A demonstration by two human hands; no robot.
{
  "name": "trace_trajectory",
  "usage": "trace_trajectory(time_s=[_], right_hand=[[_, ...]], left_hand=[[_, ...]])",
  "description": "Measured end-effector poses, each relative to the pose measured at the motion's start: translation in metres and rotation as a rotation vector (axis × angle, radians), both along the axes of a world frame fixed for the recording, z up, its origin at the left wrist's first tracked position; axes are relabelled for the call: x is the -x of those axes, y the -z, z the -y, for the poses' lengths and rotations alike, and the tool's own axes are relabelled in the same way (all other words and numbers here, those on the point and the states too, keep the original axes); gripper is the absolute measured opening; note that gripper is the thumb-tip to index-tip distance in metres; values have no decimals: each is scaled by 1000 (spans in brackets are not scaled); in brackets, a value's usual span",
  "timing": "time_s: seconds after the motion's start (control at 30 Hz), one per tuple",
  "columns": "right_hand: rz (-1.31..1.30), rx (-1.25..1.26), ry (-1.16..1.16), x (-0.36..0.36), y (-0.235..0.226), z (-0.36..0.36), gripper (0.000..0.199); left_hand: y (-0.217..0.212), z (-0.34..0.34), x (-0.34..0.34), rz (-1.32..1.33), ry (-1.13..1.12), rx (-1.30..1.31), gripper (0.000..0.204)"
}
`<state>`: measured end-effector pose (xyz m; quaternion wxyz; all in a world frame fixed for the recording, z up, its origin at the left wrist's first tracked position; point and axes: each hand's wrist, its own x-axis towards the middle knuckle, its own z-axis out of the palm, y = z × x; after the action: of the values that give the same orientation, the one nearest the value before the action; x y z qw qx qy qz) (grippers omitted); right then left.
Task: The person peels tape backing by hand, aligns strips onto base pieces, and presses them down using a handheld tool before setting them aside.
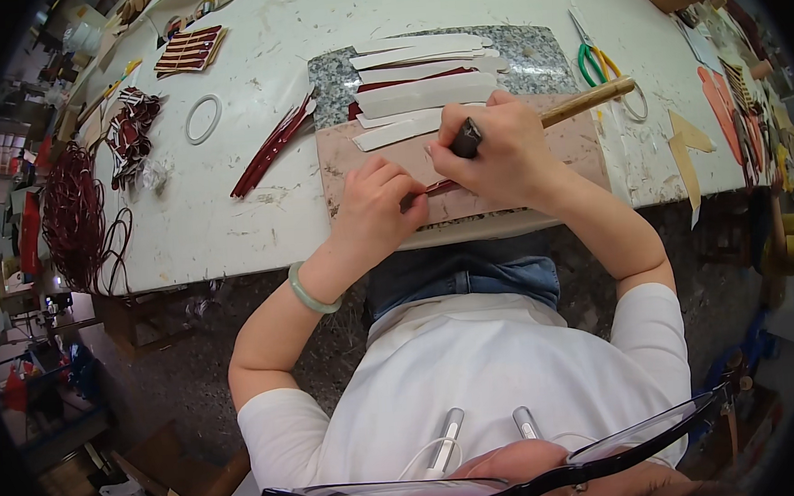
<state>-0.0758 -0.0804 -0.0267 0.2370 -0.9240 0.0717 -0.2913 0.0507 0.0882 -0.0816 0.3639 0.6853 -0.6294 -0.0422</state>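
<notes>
**Pinch and grip at centre**

The left hand's (380, 199) fingers pinch one dark red strip (441, 188) on one pinkish board (356, 173) — the right hand's (504, 146) fingers grip one wooden-handled tool (588, 103). Upper left: one pale ring (192, 133); upper right: one pair of scissors (589, 62).

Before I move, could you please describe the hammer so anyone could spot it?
On the pale table lies a pinkish board. Above it, the right hand grips the hammer. Its dark head and long wooden handle distinguish it from the scissors.

A banded bundle (190, 51) lies beyond the white ring (189, 126); dark red cords (73, 204) heap to its left, scissors (588, 45) well to its right.
</notes>
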Motion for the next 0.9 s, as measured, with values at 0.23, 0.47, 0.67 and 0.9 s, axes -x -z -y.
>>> trace_trajectory(time_s=[0.23, 0.47, 0.67, 0.9], right_hand=[[-8, 14, -24, -9, 1, -7, 18], [45, -82, -40, -24, 6, -21, 21], [113, 1, -134, -32, 8, -37, 22], [120, 12, -174, -43, 7, -51, 22]], left_hand=[[2, -12, -4, 60, -31, 53, 12], [0, -28, -9, 36, -75, 40, 12], [-5, -37, -9, 41, -84, 37, 14], [-4, -50, -11, 9, -129, 18, 13]])
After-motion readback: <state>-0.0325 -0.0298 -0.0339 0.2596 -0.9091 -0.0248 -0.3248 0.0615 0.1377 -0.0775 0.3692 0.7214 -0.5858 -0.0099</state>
